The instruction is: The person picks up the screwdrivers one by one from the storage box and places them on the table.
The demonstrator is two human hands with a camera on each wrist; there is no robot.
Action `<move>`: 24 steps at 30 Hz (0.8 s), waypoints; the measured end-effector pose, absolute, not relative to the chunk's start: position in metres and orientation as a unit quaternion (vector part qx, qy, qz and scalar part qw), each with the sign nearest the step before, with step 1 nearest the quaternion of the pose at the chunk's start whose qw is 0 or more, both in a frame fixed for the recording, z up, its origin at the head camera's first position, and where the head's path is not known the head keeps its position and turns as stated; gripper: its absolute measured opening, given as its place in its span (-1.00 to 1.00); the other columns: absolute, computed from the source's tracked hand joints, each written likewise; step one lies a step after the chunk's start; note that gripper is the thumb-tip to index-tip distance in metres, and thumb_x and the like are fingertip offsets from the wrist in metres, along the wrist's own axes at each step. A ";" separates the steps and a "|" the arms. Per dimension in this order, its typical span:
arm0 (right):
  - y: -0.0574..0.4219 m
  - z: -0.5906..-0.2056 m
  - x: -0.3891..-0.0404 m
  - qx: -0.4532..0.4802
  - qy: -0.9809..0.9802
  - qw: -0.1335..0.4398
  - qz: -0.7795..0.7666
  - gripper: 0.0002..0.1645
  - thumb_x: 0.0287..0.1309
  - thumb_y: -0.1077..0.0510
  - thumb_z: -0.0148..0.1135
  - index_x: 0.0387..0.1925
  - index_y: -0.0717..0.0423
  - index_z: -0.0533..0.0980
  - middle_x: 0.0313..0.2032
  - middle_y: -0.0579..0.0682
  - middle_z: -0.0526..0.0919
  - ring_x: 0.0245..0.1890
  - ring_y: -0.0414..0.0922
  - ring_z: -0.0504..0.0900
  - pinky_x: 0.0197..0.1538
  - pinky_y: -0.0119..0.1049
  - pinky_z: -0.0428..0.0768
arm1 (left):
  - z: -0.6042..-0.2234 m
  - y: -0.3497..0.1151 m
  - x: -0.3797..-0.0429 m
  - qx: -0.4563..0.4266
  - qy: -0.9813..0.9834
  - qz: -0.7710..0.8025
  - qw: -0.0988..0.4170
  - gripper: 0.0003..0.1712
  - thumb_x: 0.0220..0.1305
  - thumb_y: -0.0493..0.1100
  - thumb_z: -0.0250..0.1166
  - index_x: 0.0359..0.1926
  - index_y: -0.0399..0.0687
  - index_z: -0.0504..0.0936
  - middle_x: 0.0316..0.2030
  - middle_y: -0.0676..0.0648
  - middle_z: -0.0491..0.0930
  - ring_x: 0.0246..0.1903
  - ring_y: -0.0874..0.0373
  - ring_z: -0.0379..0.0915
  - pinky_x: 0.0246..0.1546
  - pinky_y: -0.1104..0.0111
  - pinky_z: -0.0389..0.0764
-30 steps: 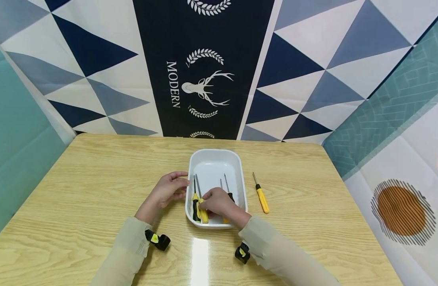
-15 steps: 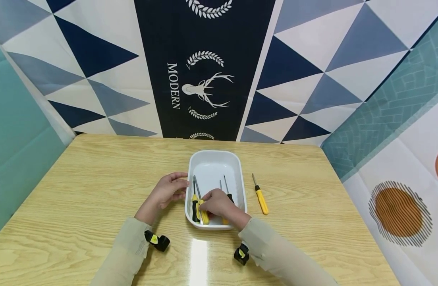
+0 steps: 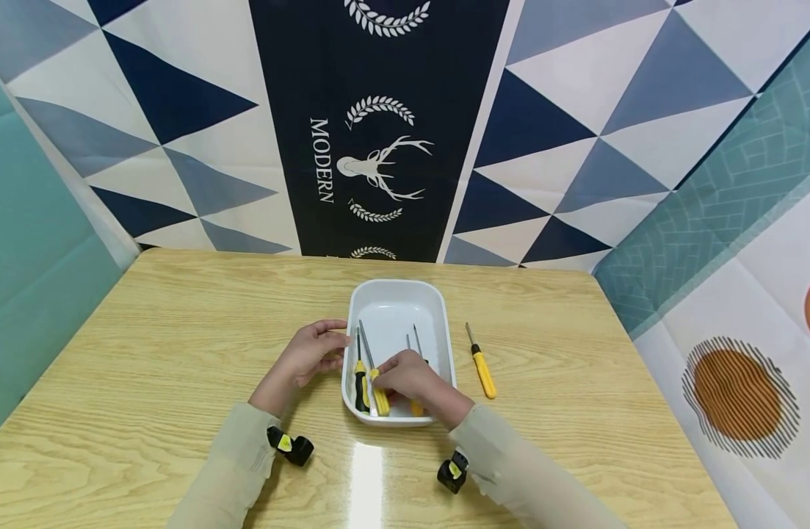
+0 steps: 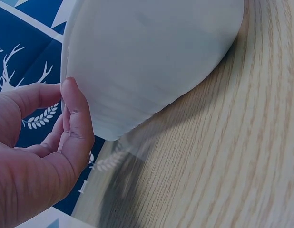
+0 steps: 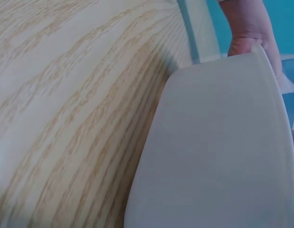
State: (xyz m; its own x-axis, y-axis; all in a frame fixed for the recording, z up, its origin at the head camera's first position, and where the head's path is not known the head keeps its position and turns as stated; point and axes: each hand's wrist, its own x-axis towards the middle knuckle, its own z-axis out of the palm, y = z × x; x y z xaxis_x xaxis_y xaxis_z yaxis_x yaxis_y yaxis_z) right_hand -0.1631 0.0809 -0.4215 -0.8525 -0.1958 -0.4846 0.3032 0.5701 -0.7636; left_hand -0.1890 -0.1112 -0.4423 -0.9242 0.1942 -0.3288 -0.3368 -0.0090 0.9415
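Observation:
A white tray (image 3: 394,294) holds several screwdrivers. My right hand (image 3: 407,375) reaches into it and pinches the yellow handle of a screwdriver (image 3: 382,402) near its shaft end. Along the left wall lies a black-and-yellow screwdriver (image 3: 361,389), parallel to it. Two more thin shafts show at the right, their handles partly hidden by the hand; a yellow-orange handle end (image 3: 417,408) peeks out below. My left hand (image 3: 312,353) touches the tray's left rim from outside with thumb and fingertips, as the left wrist view shows against the outer wall (image 4: 151,61).
A yellow screwdriver with a black collar (image 3: 484,371) lies on the wooden table (image 3: 213,316) right of the tray. Patterned cloths (image 3: 371,147) hang behind the table and at both sides. The right wrist view is mostly filled by the tray's outer wall (image 5: 209,142).
My right hand has shifted slightly right, and the handle of the pinched yellow screwdriver has swung a little right with it. My left hand has stayed at the rim.

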 end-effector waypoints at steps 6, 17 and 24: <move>0.085 -0.417 -0.164 0.046 0.833 0.272 -0.479 -0.67 0.04 0.23 0.29 -0.13 0.33 0.56 -0.28 0.11 0.64 -0.50 -0.20 0.60 -0.39 -0.36 0.64 | -0.442 -0.111 -0.189 -0.056 0.677 0.709 0.188 -0.47 0.25 -0.23 0.20 0.23 -0.20 0.33 -0.27 -0.03 0.53 -0.40 0.23 0.51 -0.38 0.47 0.62; 0.093 -0.414 -0.169 0.068 0.811 0.277 -0.510 -0.63 0.07 0.23 0.28 -0.07 0.31 0.53 -0.28 0.11 0.66 -0.46 -0.19 0.63 -0.36 -0.31 0.68 | -0.439 -0.110 -0.188 -0.059 0.680 0.706 0.187 -0.47 0.25 -0.23 0.20 0.23 -0.19 0.33 -0.26 -0.02 0.54 -0.40 0.23 0.51 -0.38 0.47 0.62; 0.096 -0.411 -0.169 0.068 0.799 0.278 -0.528 -0.64 0.12 0.23 0.23 -0.03 0.31 0.52 -0.26 0.11 0.65 -0.46 -0.19 0.60 -0.33 -0.32 0.67 | -0.438 -0.109 -0.187 -0.061 0.681 0.705 0.187 -0.46 0.24 -0.22 0.21 0.23 -0.19 0.33 -0.27 -0.02 0.54 -0.41 0.23 0.51 -0.39 0.47 0.62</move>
